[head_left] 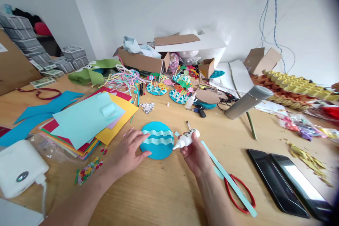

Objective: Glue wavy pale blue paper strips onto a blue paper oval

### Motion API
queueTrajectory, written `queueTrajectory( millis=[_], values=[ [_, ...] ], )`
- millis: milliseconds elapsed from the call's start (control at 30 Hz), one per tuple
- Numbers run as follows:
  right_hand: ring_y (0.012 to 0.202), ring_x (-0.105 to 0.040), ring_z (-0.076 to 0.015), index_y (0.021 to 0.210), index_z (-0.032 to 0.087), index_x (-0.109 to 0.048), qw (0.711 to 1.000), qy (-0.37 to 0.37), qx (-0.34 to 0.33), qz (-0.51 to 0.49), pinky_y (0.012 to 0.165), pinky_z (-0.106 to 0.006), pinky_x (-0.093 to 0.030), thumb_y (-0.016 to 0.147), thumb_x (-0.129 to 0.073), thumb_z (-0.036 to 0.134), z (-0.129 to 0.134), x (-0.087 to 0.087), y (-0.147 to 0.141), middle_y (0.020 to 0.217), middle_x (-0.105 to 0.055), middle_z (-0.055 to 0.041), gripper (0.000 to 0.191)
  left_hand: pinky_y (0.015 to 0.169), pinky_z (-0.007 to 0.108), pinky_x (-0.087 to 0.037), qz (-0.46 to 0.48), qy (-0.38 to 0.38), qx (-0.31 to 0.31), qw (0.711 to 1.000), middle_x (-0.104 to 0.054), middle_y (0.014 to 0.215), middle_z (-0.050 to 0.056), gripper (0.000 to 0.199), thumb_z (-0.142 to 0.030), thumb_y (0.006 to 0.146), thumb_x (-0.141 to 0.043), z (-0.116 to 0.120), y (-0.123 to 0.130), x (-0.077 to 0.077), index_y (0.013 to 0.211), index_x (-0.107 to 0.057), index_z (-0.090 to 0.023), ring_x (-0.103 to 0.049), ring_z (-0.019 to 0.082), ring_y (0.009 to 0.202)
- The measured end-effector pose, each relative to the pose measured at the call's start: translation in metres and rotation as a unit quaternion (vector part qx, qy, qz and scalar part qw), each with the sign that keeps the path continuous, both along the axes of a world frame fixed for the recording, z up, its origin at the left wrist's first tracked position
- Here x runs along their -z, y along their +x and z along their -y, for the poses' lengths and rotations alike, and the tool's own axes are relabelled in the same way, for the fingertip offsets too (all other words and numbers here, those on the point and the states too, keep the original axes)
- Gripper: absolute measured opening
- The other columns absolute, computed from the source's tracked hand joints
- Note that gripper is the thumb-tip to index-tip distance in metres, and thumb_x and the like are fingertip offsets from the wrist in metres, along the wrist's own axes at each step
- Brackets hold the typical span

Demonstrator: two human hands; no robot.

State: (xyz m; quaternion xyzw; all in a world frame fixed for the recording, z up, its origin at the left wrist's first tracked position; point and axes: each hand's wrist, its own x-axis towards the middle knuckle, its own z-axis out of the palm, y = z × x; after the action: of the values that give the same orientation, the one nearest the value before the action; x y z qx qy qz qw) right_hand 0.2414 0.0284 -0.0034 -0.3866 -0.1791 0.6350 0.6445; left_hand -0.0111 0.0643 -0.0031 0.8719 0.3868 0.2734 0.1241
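Glue bottle (186, 139) in my right hand (195, 153), fingers closed round it, nozzle pointing down-left at the right edge of the blue disc (158, 150). Disc lies flat on the tabletop (164, 197), two pale wavy strips (160, 137) across it. My left hand (131, 151), fingers spread, rests at its left edge. Red scissors (245, 209) lie right, partly under a pale strip (235, 188).
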Motion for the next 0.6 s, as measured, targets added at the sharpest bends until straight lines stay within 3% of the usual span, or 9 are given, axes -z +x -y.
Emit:
queueTrajectory(
  millis=[67,133,233,433,600],
  values=[
    [0.056,-0.057,-0.0105,0.082,0.019,-0.069,1.0,0.01,0.004,0.009,0.051,-0.024,-0.051,0.071,-0.081,0.043,0.0,-0.001,-0.004,0.083,-0.072,-0.0041,0.029,0.087,0.039,-0.053,0.018,0.006,0.043,0.999,-0.068,0.096,0.008,0.025,-0.031,0.093,-0.056,0.008,0.003,0.003,0.113,-0.064,-0.019,-0.064,0.022,0.094],
    [0.062,-0.059,-0.0122,0.088,0.02,-0.069,1.0,0.02,0.006,0.023,0.059,-0.027,-0.054,0.07,-0.083,0.035,0.001,-0.003,-0.007,0.086,-0.071,-0.0036,0.027,0.076,0.033,-0.055,0.006,-0.004,0.099,0.995,-0.069,0.085,0.007,0.021,-0.03,0.094,-0.053,0.017,0.008,0.006,0.105,-0.068,-0.019,-0.065,0.019,0.082],
    [0.064,-0.059,-0.0125,0.092,0.022,-0.068,0.998,0.03,0.017,0.05,0.061,-0.028,-0.053,0.069,-0.083,0.032,0.0,-0.009,-0.009,0.085,-0.07,-0.0027,0.03,0.072,0.029,-0.054,-0.029,-0.02,0.157,0.987,-0.072,0.083,0.006,0.021,-0.027,0.094,-0.053,0.028,0.014,0.008,0.105,-0.068,-0.02,-0.068,0.019,0.078],
    [0.061,-0.059,-0.0126,0.085,0.018,-0.064,0.982,0.04,0.051,0.178,0.06,-0.029,-0.052,0.072,-0.08,0.041,-0.006,-0.025,-0.02,0.078,-0.067,-0.0017,0.03,0.072,0.029,-0.054,-0.069,-0.053,0.162,0.983,-0.074,0.087,0.006,0.024,-0.026,0.093,-0.051,0.037,0.02,0.007,0.113,-0.065,-0.021,-0.07,0.02,0.08],
    [0.066,-0.061,-0.0161,0.092,0.019,-0.061,0.956,0.035,0.114,0.268,0.059,-0.03,-0.053,0.075,-0.078,0.045,-0.001,-0.013,-0.037,0.079,-0.066,-0.0023,0.035,0.069,0.03,-0.053,-0.103,-0.059,0.151,0.981,-0.074,0.085,0.006,0.024,-0.025,0.092,-0.054,0.039,0.021,0.005,0.114,-0.063,-0.021,-0.07,0.021,0.078]
  ],
)
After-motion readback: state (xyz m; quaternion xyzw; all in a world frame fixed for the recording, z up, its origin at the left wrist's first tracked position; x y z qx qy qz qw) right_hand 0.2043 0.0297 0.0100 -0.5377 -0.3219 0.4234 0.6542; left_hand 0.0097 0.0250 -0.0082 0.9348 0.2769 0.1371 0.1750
